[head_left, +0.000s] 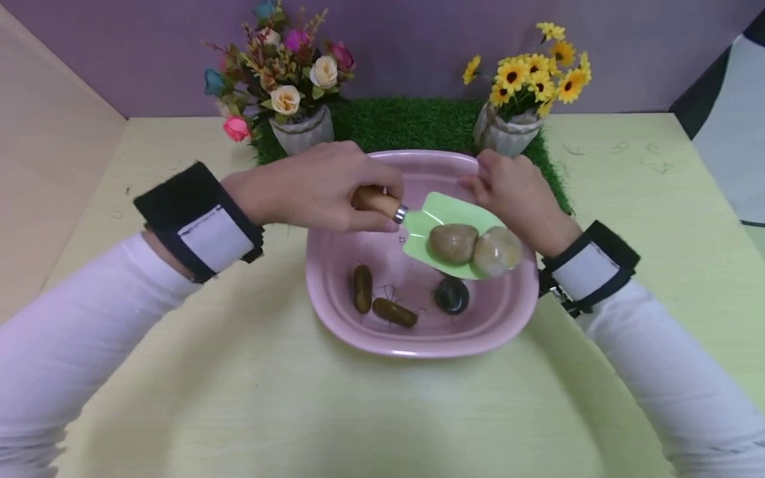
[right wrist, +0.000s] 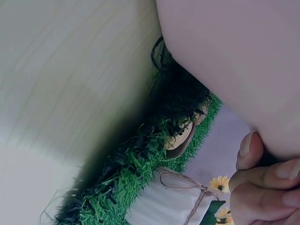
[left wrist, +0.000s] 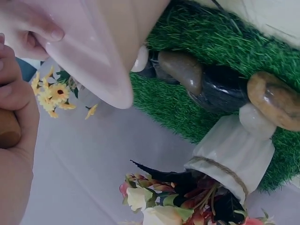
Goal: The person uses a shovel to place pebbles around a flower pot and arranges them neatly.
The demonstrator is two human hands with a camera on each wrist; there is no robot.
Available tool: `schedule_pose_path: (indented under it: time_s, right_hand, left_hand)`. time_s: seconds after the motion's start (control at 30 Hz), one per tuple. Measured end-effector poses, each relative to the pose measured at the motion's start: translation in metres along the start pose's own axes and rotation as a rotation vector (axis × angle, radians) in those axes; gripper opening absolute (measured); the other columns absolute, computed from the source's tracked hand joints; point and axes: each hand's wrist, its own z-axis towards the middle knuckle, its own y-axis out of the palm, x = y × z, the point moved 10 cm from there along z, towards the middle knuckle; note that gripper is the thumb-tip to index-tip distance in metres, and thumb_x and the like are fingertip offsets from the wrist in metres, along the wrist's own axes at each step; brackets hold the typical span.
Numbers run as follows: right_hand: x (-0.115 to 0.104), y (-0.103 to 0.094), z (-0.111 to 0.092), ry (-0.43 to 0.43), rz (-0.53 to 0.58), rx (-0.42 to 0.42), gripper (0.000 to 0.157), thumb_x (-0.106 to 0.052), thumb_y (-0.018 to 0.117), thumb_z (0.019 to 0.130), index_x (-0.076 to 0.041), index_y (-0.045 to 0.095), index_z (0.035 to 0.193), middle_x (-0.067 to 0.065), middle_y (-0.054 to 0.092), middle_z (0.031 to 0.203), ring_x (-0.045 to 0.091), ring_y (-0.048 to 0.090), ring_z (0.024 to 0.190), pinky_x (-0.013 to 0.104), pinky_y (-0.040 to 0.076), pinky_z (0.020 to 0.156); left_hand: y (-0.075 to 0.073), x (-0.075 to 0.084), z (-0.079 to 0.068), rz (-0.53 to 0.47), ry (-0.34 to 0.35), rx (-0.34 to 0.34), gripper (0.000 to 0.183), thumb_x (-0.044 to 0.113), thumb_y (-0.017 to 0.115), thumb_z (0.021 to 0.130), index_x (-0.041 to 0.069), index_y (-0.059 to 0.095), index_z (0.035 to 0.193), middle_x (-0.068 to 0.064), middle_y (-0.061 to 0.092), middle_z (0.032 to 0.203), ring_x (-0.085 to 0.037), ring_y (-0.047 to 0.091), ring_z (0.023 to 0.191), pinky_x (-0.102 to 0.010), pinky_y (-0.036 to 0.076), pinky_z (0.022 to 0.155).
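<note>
My left hand [head_left: 323, 189] grips the wooden handle [head_left: 373, 200] of a small trowel with a light green blade [head_left: 439, 207]. Held above a pink basin [head_left: 412, 352], the blade carries a brownish-grey stone [head_left: 453, 243] and a pale translucent stone [head_left: 497, 251]. My right hand [head_left: 520, 196] holds the basin's far right rim; the right wrist view shows its curled fingers [right wrist: 267, 183] against the pink wall. Inside the basin lie two long brown stones, one upright in view [head_left: 362, 289] and one slanting [head_left: 394, 312], plus a round dark stone [head_left: 451, 295].
Behind the basin, a green grass mat [head_left: 406, 123] bears a pot of mixed flowers [head_left: 303, 131] and a pot of yellow flowers [head_left: 508, 131]. A row of stones [left wrist: 220, 86] lies on the mat in the left wrist view. The pale wooden table [head_left: 335, 418] surrounds the basin.
</note>
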Motion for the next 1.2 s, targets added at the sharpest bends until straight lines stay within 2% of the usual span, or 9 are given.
schedule_pose_path:
  time_s: [0.2,0.33,0.53,0.63,0.73,0.83,0.97,1.07,1.2]
  right_hand:
    - [-0.001,0.000,0.000,-0.009,0.009,-0.005,0.032,-0.029,0.056,0.100,-0.002,0.056,0.083,0.012,0.055,0.068,0.028,0.056,0.059,0.040,0.046,0.053]
    - [0.000,0.000,0.000,-0.004,0.048,-0.012,0.032,-0.029,0.051,0.103,-0.002,0.060,0.088,0.016,0.060,0.073,0.032,0.059,0.063,0.045,0.049,0.059]
    - [-0.004,-0.005,-0.004,-0.076,0.094,0.041,0.014,-0.014,0.058,0.094,-0.002,0.063,0.093,0.015,0.061,0.075,0.027,0.053,0.058,0.042,0.045,0.055]
    - [-0.009,-0.009,-0.007,-0.126,0.115,0.087,0.007,-0.009,0.061,0.088,-0.002,0.061,0.090,0.013,0.060,0.071,0.024,0.048,0.054,0.037,0.042,0.052]
    - [-0.006,-0.008,-0.008,-0.081,0.158,0.089,0.007,-0.010,0.064,0.088,-0.004,0.061,0.086,0.013,0.060,0.067,0.021,0.050,0.052,0.034,0.043,0.050]
    - [0.002,-0.005,-0.008,0.019,0.182,0.054,0.013,-0.019,0.066,0.089,-0.006,0.062,0.087,0.013,0.063,0.070,0.022,0.059,0.055,0.037,0.049,0.052]
    - [0.003,-0.002,-0.005,0.053,0.136,0.027,0.020,-0.023,0.061,0.094,-0.004,0.061,0.103,0.017,0.064,0.085,0.032,0.067,0.067,0.047,0.055,0.061]
    - [0.000,-0.003,-0.002,0.022,0.092,0.044,0.024,-0.021,0.056,0.098,0.000,0.059,0.109,0.022,0.064,0.090,0.039,0.068,0.076,0.052,0.055,0.067]
    - [-0.002,-0.001,0.000,0.005,0.049,0.030,0.027,-0.023,0.058,0.099,0.001,0.063,0.107,0.023,0.065,0.082,0.039,0.066,0.072,0.049,0.054,0.063]
  left_hand:
    - [-0.006,0.001,-0.002,0.023,0.015,0.017,0.013,0.035,0.070,0.091,0.022,0.068,0.092,0.006,0.055,0.065,-0.009,0.047,0.055,-0.026,0.043,0.058]
    - [-0.016,0.004,-0.002,0.044,0.046,0.069,0.016,0.035,0.070,0.092,0.019,0.068,0.090,0.006,0.055,0.064,-0.009,0.046,0.053,-0.025,0.042,0.056]
    - [-0.032,0.003,-0.002,0.114,0.063,0.170,0.021,0.038,0.069,0.092,0.017,0.069,0.088,0.005,0.053,0.062,-0.010,0.042,0.050,-0.023,0.036,0.053]
    - [-0.036,-0.001,-0.002,0.132,0.039,0.189,0.022,0.037,0.067,0.093,0.016,0.069,0.090,0.003,0.054,0.062,-0.011,0.042,0.051,-0.024,0.036,0.054]
    - [-0.039,-0.006,-0.002,0.144,-0.001,0.193,0.022,0.038,0.065,0.095,0.016,0.068,0.091,0.002,0.053,0.063,-0.012,0.044,0.052,-0.025,0.039,0.054]
    - [-0.041,-0.009,-0.002,0.160,-0.027,0.202,0.024,0.039,0.063,0.096,0.016,0.069,0.093,0.001,0.056,0.065,-0.013,0.047,0.053,-0.027,0.041,0.056]
    - [-0.045,-0.011,-0.001,0.173,-0.043,0.227,0.027,0.040,0.061,0.097,0.015,0.070,0.097,0.000,0.059,0.067,-0.014,0.050,0.055,-0.027,0.043,0.059]
    - [-0.048,-0.014,0.000,0.185,-0.069,0.242,0.028,0.040,0.059,0.098,0.013,0.070,0.096,-0.001,0.059,0.069,-0.015,0.052,0.058,-0.028,0.043,0.061]
    - [-0.051,-0.019,0.003,0.222,-0.127,0.252,0.033,0.041,0.054,0.100,0.011,0.068,0.092,-0.004,0.060,0.073,-0.017,0.053,0.063,-0.029,0.043,0.064]
